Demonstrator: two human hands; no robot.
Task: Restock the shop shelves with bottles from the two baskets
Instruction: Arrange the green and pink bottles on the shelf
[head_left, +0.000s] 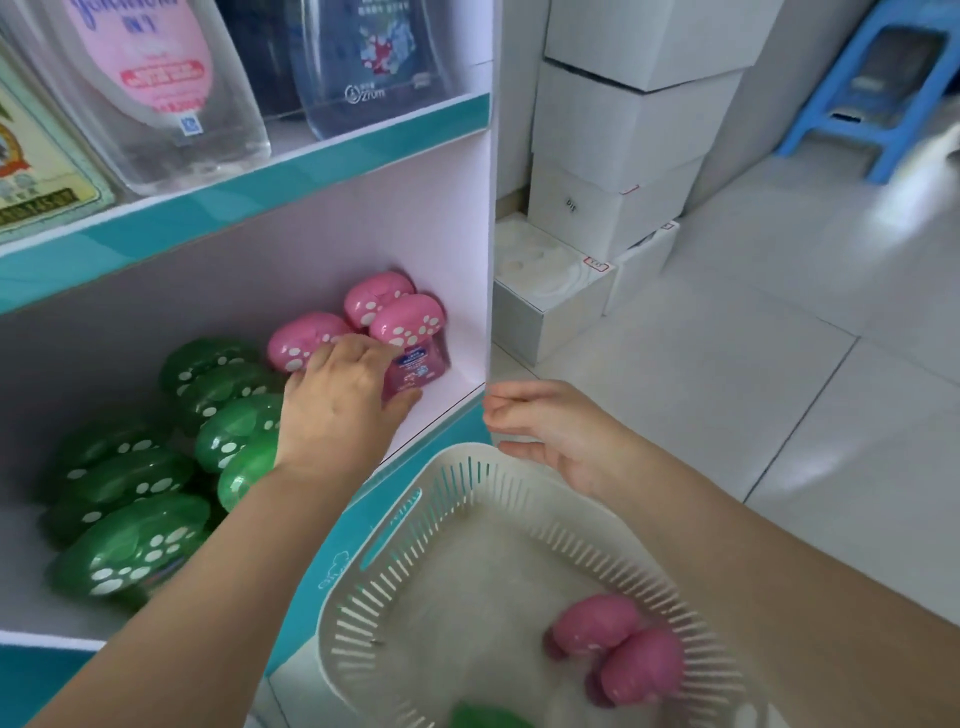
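My left hand (343, 400) curls round a pink bottle (415, 365) on the lower shelf (447, 400), so I should stand it upright, snug beside the other pink bottles (376, 297), while my right hand (545, 431) hangs relaxed and empty over the basket (467, 453)

White paw-print spots on pink bottles (407, 319) and green bottles (135, 545), cream basket (363, 613), teal shelf edging (260, 192), blue stool (883, 119)

A white, teal-edged shop shelf (23, 584) carries green paw-capped plastic bottles (150, 473) at left — pink paw-capped plastic bottles (397, 317) beside its right wall.
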